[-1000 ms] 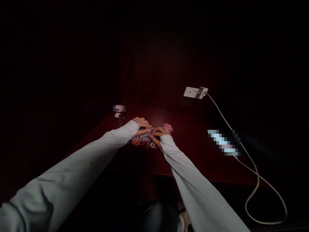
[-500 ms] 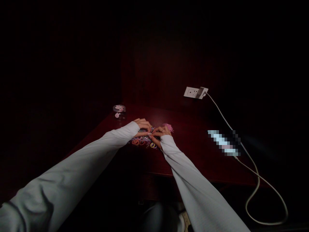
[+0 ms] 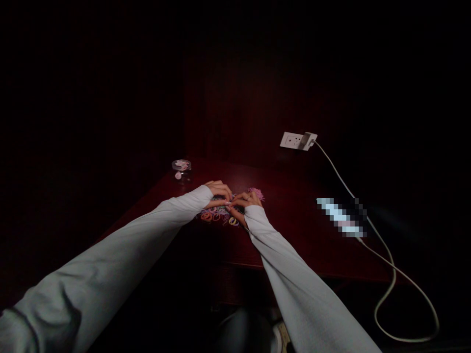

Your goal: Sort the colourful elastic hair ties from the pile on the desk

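Note:
Fingertips nearly meeting, both hands are over a pile of small coloured bands (image 3: 207, 216) on the dark red table (image 3: 235, 245). My left hand (image 3: 220, 192) has its thumb and fingers pinched together; whatever lies between them is too small to make out. From the right, my right hand (image 3: 246, 200) pinches at the same spot, and its hold is also too small to name. A yellow band (image 3: 233, 221) lies just below the hands. Behind my right hand is a pink bunch of thin strands (image 3: 256, 192). The hands hide part of the pile.
A clear round jar (image 3: 181, 171) with pink pieces stands at the table's back left. On the right lies a pixelated bright device (image 3: 340, 218) with a white cable (image 3: 393, 264) running to a wall socket (image 3: 292, 140).
Both hands have shifted very slightly at the fingers over the bands. Everything else looks the same.

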`<control>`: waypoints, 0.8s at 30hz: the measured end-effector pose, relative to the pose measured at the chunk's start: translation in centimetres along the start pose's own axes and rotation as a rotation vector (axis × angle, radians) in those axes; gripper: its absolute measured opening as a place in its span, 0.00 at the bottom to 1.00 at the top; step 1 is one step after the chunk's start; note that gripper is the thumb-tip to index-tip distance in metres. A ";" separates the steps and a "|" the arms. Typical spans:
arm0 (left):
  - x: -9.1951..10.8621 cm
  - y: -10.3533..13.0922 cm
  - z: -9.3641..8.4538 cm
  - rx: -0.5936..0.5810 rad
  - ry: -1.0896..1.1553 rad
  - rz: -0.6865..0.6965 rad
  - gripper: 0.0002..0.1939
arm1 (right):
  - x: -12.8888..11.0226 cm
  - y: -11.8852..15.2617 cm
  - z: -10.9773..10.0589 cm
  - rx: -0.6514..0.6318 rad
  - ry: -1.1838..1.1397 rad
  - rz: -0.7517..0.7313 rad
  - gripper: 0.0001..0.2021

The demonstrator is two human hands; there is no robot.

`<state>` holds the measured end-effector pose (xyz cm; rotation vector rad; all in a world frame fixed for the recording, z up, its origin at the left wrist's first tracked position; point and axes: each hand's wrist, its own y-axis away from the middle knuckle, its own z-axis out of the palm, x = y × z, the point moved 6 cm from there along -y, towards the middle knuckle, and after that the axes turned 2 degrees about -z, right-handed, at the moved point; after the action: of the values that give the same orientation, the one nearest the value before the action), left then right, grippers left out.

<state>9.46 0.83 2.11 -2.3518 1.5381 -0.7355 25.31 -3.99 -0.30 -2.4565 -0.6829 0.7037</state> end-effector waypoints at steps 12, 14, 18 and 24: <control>-0.3 0.1 0.1 0.016 -0.026 -0.009 0.20 | -0.1 0.1 -0.1 0.006 0.001 0.007 0.11; -0.3 0.1 0.1 0.017 -0.030 -0.010 0.20 | 0.0 0.0 -0.1 0.004 0.007 0.017 0.10; -0.3 0.1 0.2 0.012 -0.028 0.002 0.20 | -0.1 0.0 -0.1 0.003 0.010 0.023 0.09; -0.1 0.1 0.2 0.004 -0.022 0.012 0.19 | -0.2 0.1 -0.2 0.005 0.018 0.020 0.10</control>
<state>9.49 0.91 1.88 -2.3384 1.5389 -0.7063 25.26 -4.22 -0.11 -2.4657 -0.6493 0.6894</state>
